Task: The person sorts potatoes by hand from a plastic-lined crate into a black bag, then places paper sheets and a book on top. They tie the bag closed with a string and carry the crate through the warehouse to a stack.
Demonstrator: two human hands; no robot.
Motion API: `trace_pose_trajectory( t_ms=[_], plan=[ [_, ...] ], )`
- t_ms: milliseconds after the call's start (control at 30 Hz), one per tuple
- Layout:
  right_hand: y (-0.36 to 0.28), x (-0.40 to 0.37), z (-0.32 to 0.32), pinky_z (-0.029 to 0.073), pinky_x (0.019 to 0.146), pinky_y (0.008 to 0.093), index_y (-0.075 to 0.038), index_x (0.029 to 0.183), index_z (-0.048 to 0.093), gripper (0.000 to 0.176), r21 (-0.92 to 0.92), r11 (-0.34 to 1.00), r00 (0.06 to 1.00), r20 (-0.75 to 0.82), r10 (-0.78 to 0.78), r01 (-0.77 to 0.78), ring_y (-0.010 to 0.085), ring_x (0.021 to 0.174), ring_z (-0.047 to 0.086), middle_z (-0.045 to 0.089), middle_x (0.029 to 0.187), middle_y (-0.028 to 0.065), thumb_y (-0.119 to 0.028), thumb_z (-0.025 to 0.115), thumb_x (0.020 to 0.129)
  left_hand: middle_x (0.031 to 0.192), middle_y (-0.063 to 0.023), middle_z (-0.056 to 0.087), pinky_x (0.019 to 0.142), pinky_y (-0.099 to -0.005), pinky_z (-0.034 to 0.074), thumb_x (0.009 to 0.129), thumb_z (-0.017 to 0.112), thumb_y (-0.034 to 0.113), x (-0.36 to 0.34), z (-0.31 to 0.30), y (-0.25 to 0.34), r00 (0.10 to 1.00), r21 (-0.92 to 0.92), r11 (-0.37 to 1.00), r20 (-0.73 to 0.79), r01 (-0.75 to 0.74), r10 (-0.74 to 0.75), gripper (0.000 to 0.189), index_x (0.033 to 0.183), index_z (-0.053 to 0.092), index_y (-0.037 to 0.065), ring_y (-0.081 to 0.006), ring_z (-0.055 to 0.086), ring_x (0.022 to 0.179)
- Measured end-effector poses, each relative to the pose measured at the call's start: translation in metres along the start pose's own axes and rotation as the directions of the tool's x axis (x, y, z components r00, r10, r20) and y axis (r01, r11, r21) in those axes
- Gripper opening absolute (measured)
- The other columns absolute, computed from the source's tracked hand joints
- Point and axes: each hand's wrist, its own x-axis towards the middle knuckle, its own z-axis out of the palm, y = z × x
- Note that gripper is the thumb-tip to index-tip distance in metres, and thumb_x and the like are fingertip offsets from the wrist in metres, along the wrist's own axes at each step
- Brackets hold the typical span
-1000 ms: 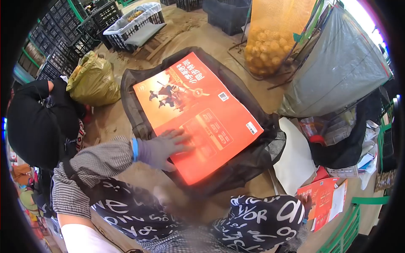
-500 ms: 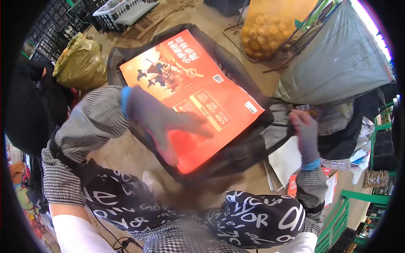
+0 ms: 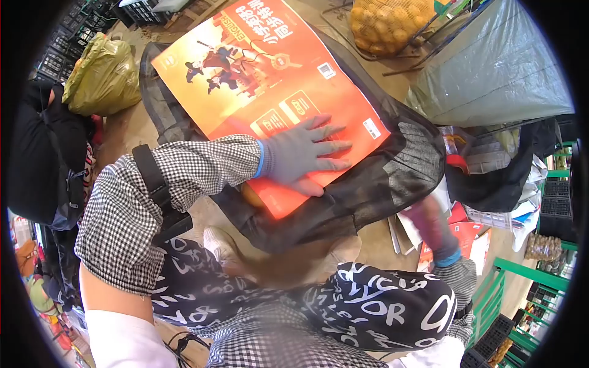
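A large red-orange printed cover (image 3: 270, 98) with cartoon figures, Chinese characters and the word ENGLISH lies on black mesh fabric (image 3: 374, 199). My left hand (image 3: 307, 150), in a grey glove, rests flat on its lower part with the fingers spread. My right hand (image 3: 428, 224), also gloved, is smeared by motion beside the right edge of the mesh, over white papers (image 3: 400, 236). Whether those fingers hold anything cannot be made out. Part of the cover is hidden under my left hand and forearm.
A yellow-green plastic bag (image 3: 107, 76) stands at the left near a person in black (image 3: 46, 159). An orange net sack (image 3: 389, 24) and a grey plastic sheet (image 3: 491, 73) are at the back right. More red printed papers (image 3: 463, 239) lie beside my right arm, near green rails (image 3: 531, 275).
My left hand has moved right and settled flat on the cover. The cover has shifted up and left in view. My right hand has come away from the raised mesh edge and dropped lower.
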Motion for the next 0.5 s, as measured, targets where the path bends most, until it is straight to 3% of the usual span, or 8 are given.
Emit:
trace_pose_trajectory(
  t_ms=[67,167,267,300,367,400,433,500],
  plan=[
    [0.036,0.001,0.01,0.036,0.109,0.0421,-0.006,0.146,0.032,0.055,0.125,0.981,0.955,0.273,0.112,-0.15,0.0216,0.132,0.043,0.039,0.146,0.0086,-0.033,0.046,0.1,0.144,-0.0148,0.041,0.112,-0.0612,0.016,0.083,0.058,0.056,0.0,-0.003,0.002,1.0,0.002,1.0,-0.006,-0.005,0.005,0.068,0.136,0.048,0.016,-0.0398,0.03,0.138],
    [0.05,0.015,0.043,0.043,0.104,0.0402,-0.004,0.142,0.038,0.053,0.218,0.82,0.831,0.331,0.448,-0.529,0.0225,0.124,0.051,0.049,0.138,0.0121,-0.035,0.047,0.1,0.143,-0.0147,0.043,0.111,-0.0609,0.017,0.084,0.058,0.052,-0.002,-0.01,0.005,1.0,-0.02,1.0,0.023,0.0,0.0,0.064,0.136,0.048,0.016,-0.0393,0.032,0.137],
    [0.046,0.014,0.047,0.049,0.098,0.0373,0.001,0.135,0.046,0.051,0.162,0.737,0.728,0.393,0.562,-0.657,0.0233,0.113,0.059,0.059,0.126,0.0143,-0.035,0.049,0.1,0.141,-0.0148,0.045,0.111,-0.0591,0.019,0.086,0.056,0.049,-0.003,-0.025,0.004,0.988,-0.084,0.988,-0.066,0.131,-0.137,0.061,0.135,0.049,0.015,-0.0384,0.034,0.135],
    [0.037,0.008,0.052,0.052,0.093,0.034,0.006,0.124,0.055,0.048,0.098,0.742,0.72,0.354,0.597,-0.663,0.0247,0.102,0.065,0.065,0.114,0.0153,-0.035,0.05,0.099,0.143,-0.0143,0.042,0.112,-0.0578,0.02,0.087,0.056,0.047,-0.009,-0.034,0.004,0.98,-0.029,0.983,-0.076,0.182,-0.184,0.061,0.137,0.047,0.014,-0.0383,0.033,0.136],
    [-0.002,0.0,0.057,0.055,0.086,0.0343,0.0,0.132,0.05,0.049,-0.017,0.732,0.695,0.301,0.653,-0.681,0.0244,0.096,0.067,0.064,0.117,0.0176,-0.031,0.059,0.094,0.147,-0.0133,0.037,0.113,-0.0552,0.02,0.089,0.055,0.042,-0.009,-0.051,0.004,0.955,0.074,0.955,-0.101,0.288,-0.28,0.061,0.141,0.043,0.013,-0.038,0.032,0.137],
    [-0.019,-0.005,0.058,0.057,0.083,0.0345,-0.003,0.136,0.048,0.053,-0.074,0.721,0.682,0.267,0.68,-0.69,0.0243,0.093,0.068,0.063,0.119,0.0188,-0.029,0.063,0.092,0.144,-0.0139,0.041,0.113,-0.0543,0.021,0.086,0.057,0.041,-0.001,-0.059,0.014,0.962,-0.035,0.972,-0.136,0.233,-0.236,0.062,0.14,0.044,0.012,-0.0377,0.033,0.136],
    [-0.027,-0.009,0.061,0.059,0.074,0.0339,0.001,0.125,0.057,0.045,-0.055,0.713,0.687,0.225,0.691,-0.699,0.0227,0.081,0.07,0.068,0.103,0.0174,-0.028,0.065,0.091,0.141,-0.0145,0.044,0.112,-0.0534,0.022,0.084,0.06,0.039,0.007,-0.064,0.035,0.965,-0.141,0.975,-0.176,0.17,-0.193,0.063,0.139,0.044,0.011,-0.0374,0.034,0.136],
    [-0.05,-0.019,0.071,0.058,0.073,0.0334,0.004,0.113,0.062,0.039,-0.121,0.821,0.781,0.258,0.569,-0.558,0.0224,0.08,0.07,0.069,0.095,0.0156,-0.03,0.059,0.095,0.141,-0.0166,0.044,0.112,-0.0529,0.023,0.087,0.058,0.039,0.026,-0.065,0.073,0.968,-0.375,0.927,-0.225,0.019,-0.111,0.063,0.139,0.043,0.006,-0.0381,0.033,0.137]
  ],
)
